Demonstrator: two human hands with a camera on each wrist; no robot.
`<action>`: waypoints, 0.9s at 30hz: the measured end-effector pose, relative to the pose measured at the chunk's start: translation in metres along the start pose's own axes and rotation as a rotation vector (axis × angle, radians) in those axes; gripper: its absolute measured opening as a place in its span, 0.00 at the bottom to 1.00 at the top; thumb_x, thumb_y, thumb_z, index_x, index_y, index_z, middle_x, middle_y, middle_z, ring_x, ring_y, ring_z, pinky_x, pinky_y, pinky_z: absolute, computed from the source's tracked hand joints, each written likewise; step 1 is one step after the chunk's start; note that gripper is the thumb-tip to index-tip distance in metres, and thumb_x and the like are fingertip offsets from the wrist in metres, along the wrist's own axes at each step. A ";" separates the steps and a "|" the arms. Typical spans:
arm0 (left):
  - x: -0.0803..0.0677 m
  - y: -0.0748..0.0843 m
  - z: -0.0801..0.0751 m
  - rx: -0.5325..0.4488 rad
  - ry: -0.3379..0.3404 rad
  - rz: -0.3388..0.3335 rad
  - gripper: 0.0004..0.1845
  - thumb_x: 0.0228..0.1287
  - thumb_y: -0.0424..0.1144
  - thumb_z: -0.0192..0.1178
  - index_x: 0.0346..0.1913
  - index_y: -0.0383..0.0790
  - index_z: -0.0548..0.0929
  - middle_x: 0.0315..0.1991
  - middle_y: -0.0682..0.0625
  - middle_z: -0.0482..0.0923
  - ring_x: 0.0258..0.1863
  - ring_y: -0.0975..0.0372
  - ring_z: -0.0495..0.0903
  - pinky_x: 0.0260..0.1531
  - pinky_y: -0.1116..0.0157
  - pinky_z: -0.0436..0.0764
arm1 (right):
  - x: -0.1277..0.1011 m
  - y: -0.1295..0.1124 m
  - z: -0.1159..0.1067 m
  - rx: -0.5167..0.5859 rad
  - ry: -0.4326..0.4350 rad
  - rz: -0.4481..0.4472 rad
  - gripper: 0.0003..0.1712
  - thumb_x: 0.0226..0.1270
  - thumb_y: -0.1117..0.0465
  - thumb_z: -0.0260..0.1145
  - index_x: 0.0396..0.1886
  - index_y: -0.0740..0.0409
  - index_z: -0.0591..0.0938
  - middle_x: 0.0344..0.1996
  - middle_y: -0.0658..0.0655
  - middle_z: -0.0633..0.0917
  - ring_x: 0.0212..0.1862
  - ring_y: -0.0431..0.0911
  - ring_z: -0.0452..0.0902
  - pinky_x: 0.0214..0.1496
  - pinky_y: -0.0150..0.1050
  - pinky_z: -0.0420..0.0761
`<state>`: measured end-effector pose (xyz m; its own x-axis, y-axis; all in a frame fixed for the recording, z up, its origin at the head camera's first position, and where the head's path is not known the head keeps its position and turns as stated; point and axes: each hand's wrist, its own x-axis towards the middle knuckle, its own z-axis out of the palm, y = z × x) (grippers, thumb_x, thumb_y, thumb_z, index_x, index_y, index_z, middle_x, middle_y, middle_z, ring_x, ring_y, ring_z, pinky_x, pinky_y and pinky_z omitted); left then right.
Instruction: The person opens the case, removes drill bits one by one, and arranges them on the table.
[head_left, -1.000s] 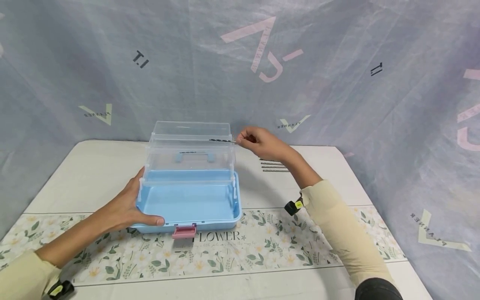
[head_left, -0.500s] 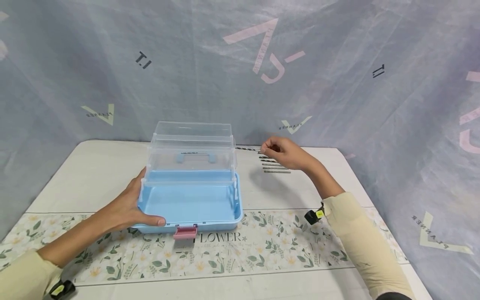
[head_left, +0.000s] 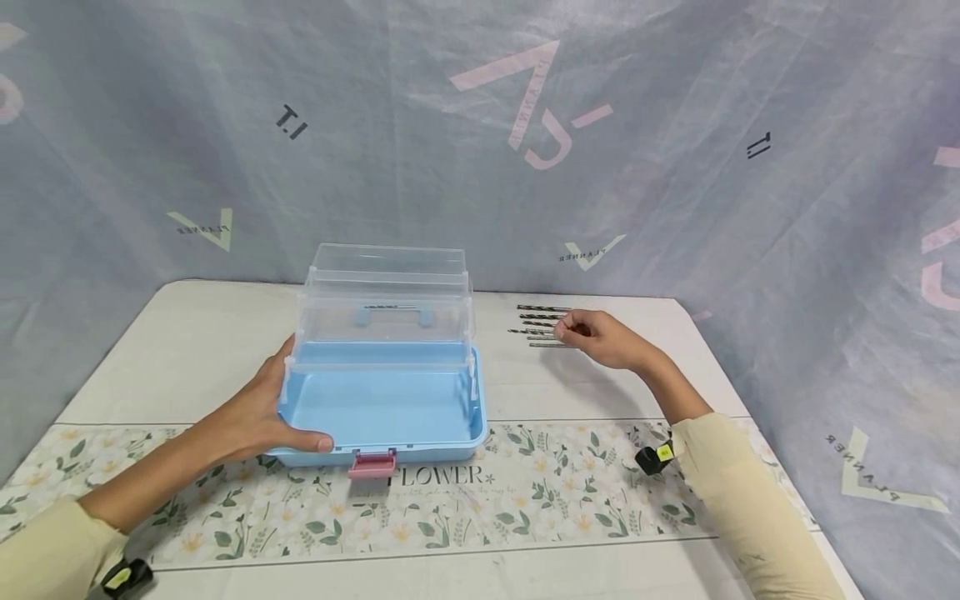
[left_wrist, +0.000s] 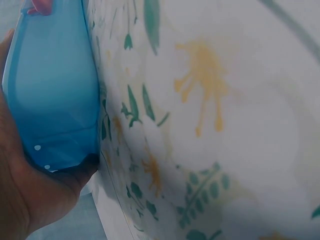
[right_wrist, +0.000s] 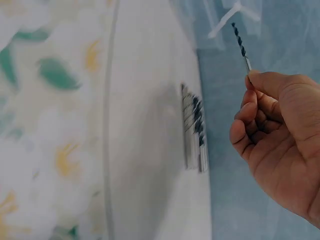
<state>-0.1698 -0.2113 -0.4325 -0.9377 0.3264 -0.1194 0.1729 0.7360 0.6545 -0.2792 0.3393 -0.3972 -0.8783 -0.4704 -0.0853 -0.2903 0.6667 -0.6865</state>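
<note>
A light blue storage box stands open on the table, its clear lid and trays raised at the back. My left hand grips its left front corner, thumb along the front rim; the same box wall fills the left wrist view's upper left. Between thumb and fingertips, my right hand pinches a dark twist drill bit by its shank, tip pointing left. Below it, several drill bits lie in a row, partly hidden by the hand. Another drill bit shows through the clear plastic.
A pink latch hangs from the box's front. The white table carries a floral printed band. A grey printed cloth rises behind the table and along its sides.
My right hand has moved right and nearer, from beside the clear trays to over the drill bit row, still pinching the drill bit. My left hand keeps its place on the box.
</note>
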 end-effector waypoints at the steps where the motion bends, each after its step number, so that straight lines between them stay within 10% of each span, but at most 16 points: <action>1: 0.000 0.000 0.000 0.000 0.000 0.000 0.92 0.50 0.61 0.90 0.92 0.45 0.20 0.90 0.18 0.37 0.83 0.17 0.56 0.67 0.17 0.72 | -0.001 0.005 0.001 0.000 -0.005 0.006 0.16 0.94 0.60 0.58 0.59 0.68 0.85 0.57 0.69 0.88 0.57 0.58 0.85 0.62 0.47 0.86; 13: -0.001 -0.001 -0.001 0.002 -0.011 -0.003 0.91 0.52 0.61 0.89 0.92 0.47 0.19 0.90 0.18 0.35 0.82 0.16 0.56 0.65 0.18 0.74 | -0.008 0.044 0.006 0.006 -0.017 0.106 0.14 0.93 0.60 0.60 0.57 0.68 0.85 0.51 0.65 0.87 0.45 0.49 0.75 0.46 0.35 0.76; 27: 0.000 0.000 -0.001 -0.011 -0.003 -0.002 0.92 0.50 0.61 0.90 0.92 0.44 0.20 0.89 0.18 0.36 0.82 0.17 0.56 0.67 0.18 0.72 | -0.006 0.058 0.004 -0.031 0.014 0.098 0.10 0.90 0.62 0.63 0.53 0.63 0.88 0.50 0.62 0.90 0.49 0.47 0.81 0.56 0.37 0.81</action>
<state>-0.1698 -0.2118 -0.4319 -0.9371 0.3265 -0.1234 0.1673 0.7304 0.6622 -0.2892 0.3778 -0.4394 -0.9084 -0.3939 -0.1402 -0.2145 0.7269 -0.6524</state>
